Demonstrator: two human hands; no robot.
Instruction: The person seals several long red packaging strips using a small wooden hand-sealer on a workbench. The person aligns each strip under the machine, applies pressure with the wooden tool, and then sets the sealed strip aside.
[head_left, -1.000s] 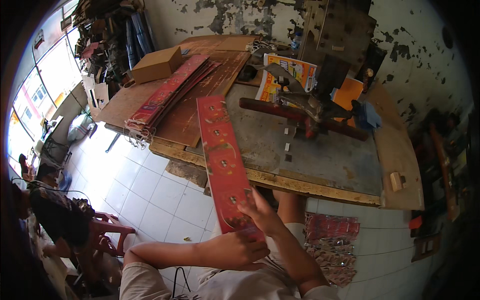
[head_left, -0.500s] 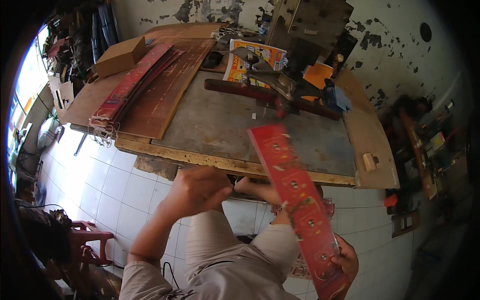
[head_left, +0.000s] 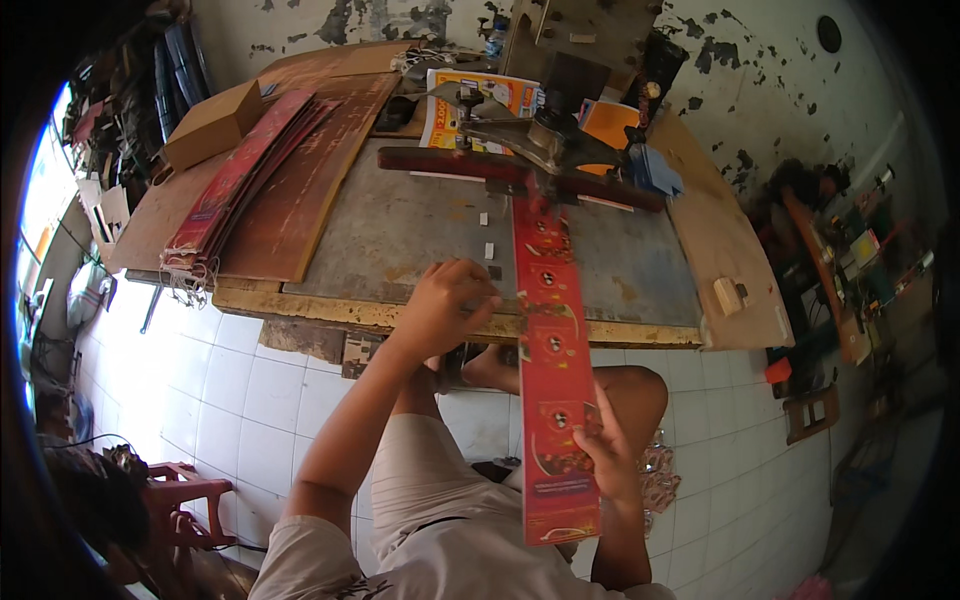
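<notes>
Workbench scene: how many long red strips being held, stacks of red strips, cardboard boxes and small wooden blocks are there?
long red strip, held in the right hand: 1
stack of red strips: 1
cardboard box: 1
small wooden block: 1
Total: 4

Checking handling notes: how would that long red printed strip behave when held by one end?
The red strip looks thin, probably light card. It spans from the bench to the right hand with little sag, so fairly stiff, though likely bendable.
</notes>
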